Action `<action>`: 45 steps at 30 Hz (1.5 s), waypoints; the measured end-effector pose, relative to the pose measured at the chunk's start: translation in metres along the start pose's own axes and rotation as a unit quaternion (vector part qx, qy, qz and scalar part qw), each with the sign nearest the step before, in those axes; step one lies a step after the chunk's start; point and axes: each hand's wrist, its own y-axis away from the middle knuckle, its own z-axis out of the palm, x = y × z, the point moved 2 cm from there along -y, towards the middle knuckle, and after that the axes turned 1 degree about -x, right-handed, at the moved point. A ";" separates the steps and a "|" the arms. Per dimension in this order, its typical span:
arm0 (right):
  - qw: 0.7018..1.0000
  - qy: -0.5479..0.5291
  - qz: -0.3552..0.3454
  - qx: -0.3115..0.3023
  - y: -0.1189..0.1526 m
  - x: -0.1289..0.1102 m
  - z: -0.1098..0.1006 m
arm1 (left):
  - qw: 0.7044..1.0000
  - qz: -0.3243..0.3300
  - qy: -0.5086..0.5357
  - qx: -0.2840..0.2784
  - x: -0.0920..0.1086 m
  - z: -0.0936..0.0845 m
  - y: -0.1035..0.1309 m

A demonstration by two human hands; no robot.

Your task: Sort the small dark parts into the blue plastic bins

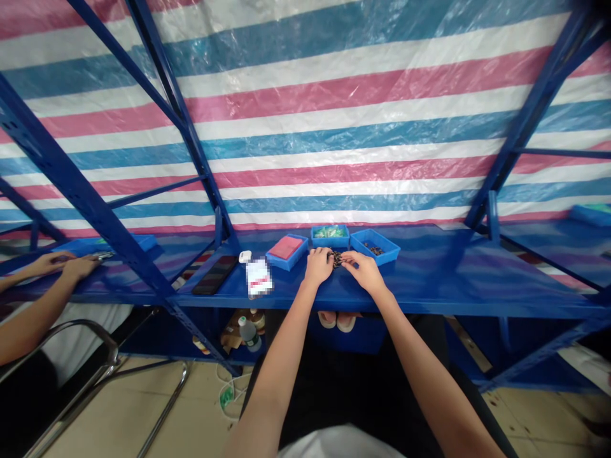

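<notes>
A small heap of dark and brownish little parts (337,259) lies on the blue shelf table, between my two hands. At its left edge, my left hand (319,264) rests with its fingers curled in. Whatever may be in those fingers is hidden. My right hand (363,268) reaches in from the right, thumb and fingertips drawn together at the heap. Anything pinched there is too small to name. Behind the right hand, a blue bin (392,254) contains more of the dark parts. Straight behind the heap, another blue bin (330,242) holds green and clear pieces.
A blue tray (287,263) with a pink-red block or stack stands left, beside a blurred white packet (260,278), a small white case (245,256) and a black phone (216,275). Blue posts (181,121) frame the bench. A co-worker's hands (79,266) are at the far left.
</notes>
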 end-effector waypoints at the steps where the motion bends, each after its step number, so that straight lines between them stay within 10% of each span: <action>1: 1.000 0.008 -0.001 0.002 0.000 -0.001 -0.001 | 1.000 -0.001 0.000 0.000 0.000 0.000 0.000; 7: 0.990 0.117 -0.010 0.072 0.001 -0.005 -0.011 | 1.000 -0.003 0.000 0.002 0.000 0.000 0.000; 13: 0.910 0.284 0.141 0.269 0.007 0.002 -0.023 | 1.000 -0.003 0.007 0.006 0.001 0.000 0.001; 30: 0.969 0.227 -0.021 -0.095 -0.011 0.013 0.010 | 1.000 -0.001 -0.008 -0.001 0.002 -0.001 0.000; 45: 0.999 0.015 0.022 -0.029 -0.004 0.004 0.001 | 1.000 -0.002 -0.008 -0.005 0.002 0.000 -0.001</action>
